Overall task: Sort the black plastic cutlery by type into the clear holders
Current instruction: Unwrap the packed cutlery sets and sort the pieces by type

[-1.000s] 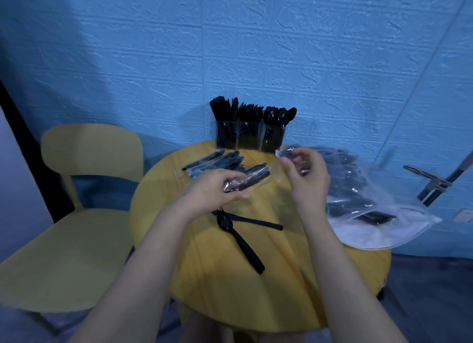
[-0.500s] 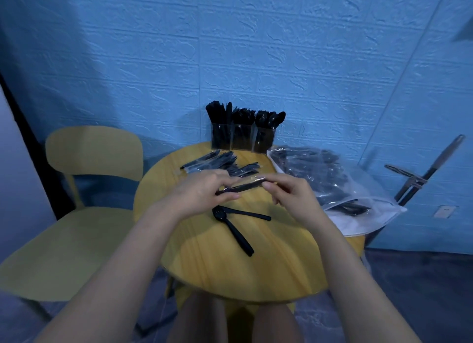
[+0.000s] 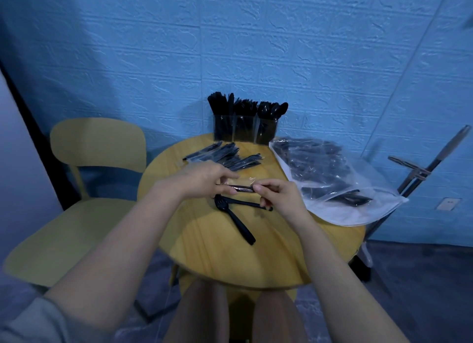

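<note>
Over the middle of the round yellow table, my left hand and my right hand each pinch one end of a clear-wrapped cutlery packet, held level between them. Just below it a loose black fork and another black utensil lie crossed on the wood. Three clear holders, packed with black knives, forks and spoons, stand at the table's far edge. A pile of wrapped packets lies in front of them.
A large clear plastic bag with more black cutlery covers the table's right side and overhangs the edge. A yellow chair stands to the left. A metal stand leans against the blue wall at right.
My right hand came from the bag to the packet's right end. Both hands now hold the packet lower and closer to the loose fork.
</note>
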Tool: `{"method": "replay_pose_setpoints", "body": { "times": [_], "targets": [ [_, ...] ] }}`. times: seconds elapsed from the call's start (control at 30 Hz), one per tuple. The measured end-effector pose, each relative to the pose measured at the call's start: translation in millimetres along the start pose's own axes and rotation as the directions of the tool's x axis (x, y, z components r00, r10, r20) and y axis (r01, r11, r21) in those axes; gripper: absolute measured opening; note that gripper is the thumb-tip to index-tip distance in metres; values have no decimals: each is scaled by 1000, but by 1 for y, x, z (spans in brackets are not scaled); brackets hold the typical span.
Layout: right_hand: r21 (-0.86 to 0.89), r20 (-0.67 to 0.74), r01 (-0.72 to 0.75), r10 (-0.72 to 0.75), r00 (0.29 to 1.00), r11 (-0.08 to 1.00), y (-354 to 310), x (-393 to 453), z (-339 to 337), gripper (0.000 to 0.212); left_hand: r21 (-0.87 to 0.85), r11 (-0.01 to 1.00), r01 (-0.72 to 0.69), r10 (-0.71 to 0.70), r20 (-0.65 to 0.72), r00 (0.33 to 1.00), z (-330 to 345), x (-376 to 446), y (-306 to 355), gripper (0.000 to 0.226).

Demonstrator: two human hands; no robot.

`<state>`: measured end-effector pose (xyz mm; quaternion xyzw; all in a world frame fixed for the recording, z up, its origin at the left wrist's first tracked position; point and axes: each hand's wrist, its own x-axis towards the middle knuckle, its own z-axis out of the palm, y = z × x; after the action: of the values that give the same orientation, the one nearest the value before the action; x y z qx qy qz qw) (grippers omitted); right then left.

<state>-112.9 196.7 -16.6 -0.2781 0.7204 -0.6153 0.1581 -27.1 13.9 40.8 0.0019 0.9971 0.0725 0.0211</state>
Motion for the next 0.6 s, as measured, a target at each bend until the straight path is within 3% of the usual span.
{"method": "replay_pose_setpoints", "body": {
  "times": [0.17,0.27,0.37,0.5,0.6],
  "targets": [
    [147,1,-55,55,998,988,3,-3,-8,3,-200,977,67,-50,90,995,-2,-3,-25,42],
    [161,-76,-78,91,993,984,9,-2,-18,4,-401,912,86,-77,39,996,1,-12,-39,21],
    [134,-190,-72,97,977,988,15,4,-21,4,-524,838,150,-207,-52,977,8,-20,-56,23],
    [68,-337,-85,103,936,994,17,9,-15,8,-642,709,292,-474,-126,872,27,-25,-75,28],
    [-40,-324,-134,114,939,990,21,11,-13,11,-734,606,307,-596,-163,786,40,-25,-80,32]
  ]
}}
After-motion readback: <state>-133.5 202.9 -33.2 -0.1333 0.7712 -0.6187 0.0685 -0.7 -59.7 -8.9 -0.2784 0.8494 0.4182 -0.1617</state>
